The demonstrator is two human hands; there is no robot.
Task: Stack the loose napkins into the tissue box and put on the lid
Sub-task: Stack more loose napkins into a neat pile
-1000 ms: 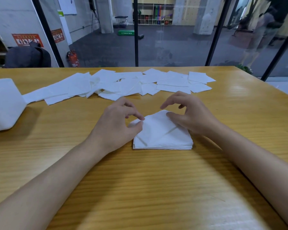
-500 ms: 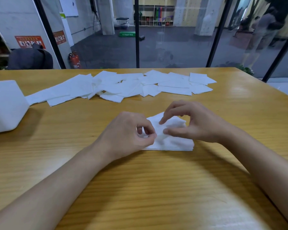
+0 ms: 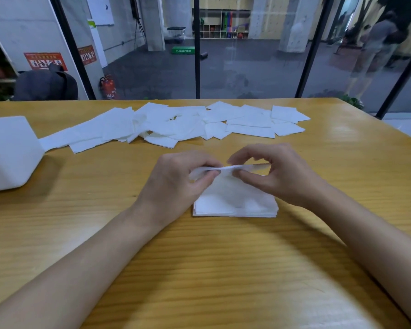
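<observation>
Left hand point(image 3: 176, 180) | right hand point(image 3: 279, 176) | both pinch napkin point(image 3: 253, 166) — edge raised over stack point(image 3: 235, 207)

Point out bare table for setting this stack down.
Bare table: the near strip between the forearms, this side of the stack; the patch between the white box and the left hand; the right side beyond the right hand. Crowded: the far strip under the loose napkins, and the middle, where both hands pinch a napkin.
</observation>
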